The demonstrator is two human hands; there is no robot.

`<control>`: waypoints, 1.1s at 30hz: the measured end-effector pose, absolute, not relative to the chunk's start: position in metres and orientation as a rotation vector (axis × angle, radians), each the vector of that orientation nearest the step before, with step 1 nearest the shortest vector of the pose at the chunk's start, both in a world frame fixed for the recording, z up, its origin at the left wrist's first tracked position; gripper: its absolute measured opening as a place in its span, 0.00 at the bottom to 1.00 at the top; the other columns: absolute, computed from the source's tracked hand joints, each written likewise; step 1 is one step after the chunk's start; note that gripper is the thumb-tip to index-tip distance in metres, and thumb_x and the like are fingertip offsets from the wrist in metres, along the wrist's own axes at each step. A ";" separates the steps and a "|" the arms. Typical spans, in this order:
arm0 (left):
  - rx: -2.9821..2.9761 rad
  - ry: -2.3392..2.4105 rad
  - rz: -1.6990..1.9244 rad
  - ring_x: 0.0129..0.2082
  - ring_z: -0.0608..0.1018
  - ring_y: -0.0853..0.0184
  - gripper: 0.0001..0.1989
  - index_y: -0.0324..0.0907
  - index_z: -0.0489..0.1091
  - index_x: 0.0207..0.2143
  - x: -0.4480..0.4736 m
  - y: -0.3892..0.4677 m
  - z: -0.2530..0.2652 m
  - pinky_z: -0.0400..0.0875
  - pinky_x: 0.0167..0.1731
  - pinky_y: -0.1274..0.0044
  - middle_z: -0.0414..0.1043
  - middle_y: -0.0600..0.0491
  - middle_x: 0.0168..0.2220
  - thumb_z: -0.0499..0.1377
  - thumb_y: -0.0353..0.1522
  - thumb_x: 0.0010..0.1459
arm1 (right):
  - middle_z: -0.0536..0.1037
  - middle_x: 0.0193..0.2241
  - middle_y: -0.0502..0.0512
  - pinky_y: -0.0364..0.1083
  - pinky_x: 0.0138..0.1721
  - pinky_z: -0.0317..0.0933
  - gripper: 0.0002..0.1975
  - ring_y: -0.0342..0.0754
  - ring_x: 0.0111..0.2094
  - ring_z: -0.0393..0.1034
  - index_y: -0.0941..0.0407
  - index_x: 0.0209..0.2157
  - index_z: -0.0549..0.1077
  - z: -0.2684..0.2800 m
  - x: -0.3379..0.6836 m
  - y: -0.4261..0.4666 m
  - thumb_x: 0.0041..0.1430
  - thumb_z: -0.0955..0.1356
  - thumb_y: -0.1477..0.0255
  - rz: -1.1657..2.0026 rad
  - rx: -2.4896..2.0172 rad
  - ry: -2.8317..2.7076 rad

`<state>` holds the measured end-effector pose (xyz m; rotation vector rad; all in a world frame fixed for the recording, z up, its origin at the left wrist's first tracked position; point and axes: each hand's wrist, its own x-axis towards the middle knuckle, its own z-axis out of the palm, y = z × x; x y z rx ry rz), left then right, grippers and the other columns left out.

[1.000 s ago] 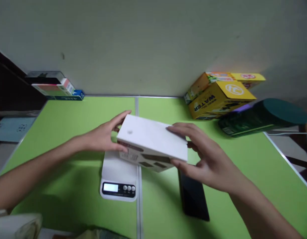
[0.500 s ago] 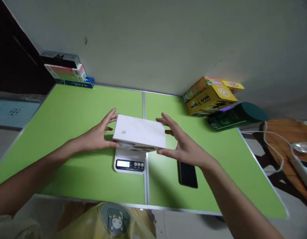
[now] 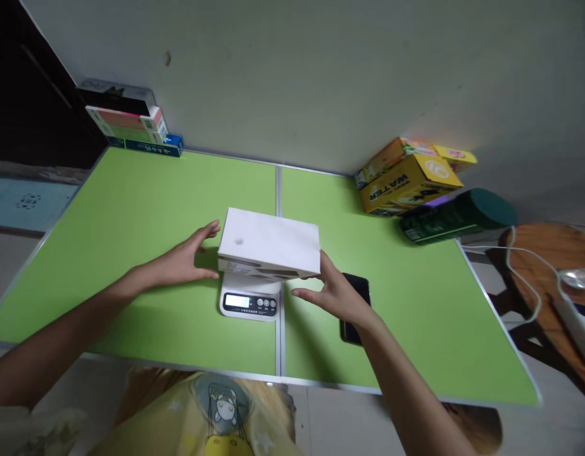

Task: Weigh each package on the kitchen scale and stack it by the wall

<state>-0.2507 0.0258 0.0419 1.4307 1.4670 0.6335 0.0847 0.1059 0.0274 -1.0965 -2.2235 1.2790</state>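
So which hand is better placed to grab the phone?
Probably the right hand: in this view, its wrist overlaps the phone, and its fingers are spread. The left hand is farther away, on the other side of the white box.

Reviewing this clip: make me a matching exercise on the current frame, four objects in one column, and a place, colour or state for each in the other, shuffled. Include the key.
Things
1. White box
2. Kitchen scale
3. Phone
4. Canister

Places, colours or states
A. Dark green, beside the yellow WATER box
B. Lit display, with buttons to its right
C. Between the left hand and right hand, over the back of item 2
D. Black, partly hidden by the right hand and forearm

Pairs: 1-C, 2-B, 3-D, 4-A
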 end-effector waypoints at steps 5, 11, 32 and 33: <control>1.511 1.268 0.796 0.62 0.64 0.47 0.46 0.47 0.51 0.66 -0.240 0.038 0.042 0.65 0.57 0.54 0.57 0.40 0.65 0.68 0.36 0.48 | 0.74 0.50 0.62 0.62 0.54 0.65 0.27 0.62 0.54 0.68 0.54 0.53 0.69 0.035 0.061 0.112 0.54 0.71 0.59 1.158 -1.030 -2.308; 1.451 1.299 0.987 0.60 0.68 0.51 0.42 0.49 0.53 0.65 -0.280 0.035 0.050 0.70 0.55 0.59 0.58 0.43 0.65 0.67 0.34 0.50 | 0.73 0.52 0.62 0.62 0.51 0.67 0.27 0.64 0.53 0.69 0.53 0.54 0.68 0.051 0.005 0.132 0.54 0.71 0.61 1.012 -0.873 -2.326; 0.676 2.259 1.651 0.64 0.63 0.57 0.30 0.32 0.51 0.64 -0.544 0.159 -0.042 0.54 0.64 0.66 0.57 0.36 0.64 0.53 0.31 0.61 | 0.60 0.61 0.68 0.57 0.56 0.63 0.39 0.59 0.56 0.63 0.59 0.62 0.53 -0.026 -0.408 0.245 0.52 0.71 0.70 1.288 -0.957 -2.081; 0.680 2.269 1.653 0.66 0.60 0.58 0.31 0.31 0.49 0.65 -0.544 0.164 -0.045 0.53 0.65 0.67 0.54 0.35 0.66 0.53 0.30 0.61 | 0.60 0.60 0.68 0.57 0.58 0.61 0.39 0.59 0.57 0.62 0.59 0.62 0.53 -0.033 -0.410 0.244 0.52 0.71 0.70 1.270 -0.987 -2.054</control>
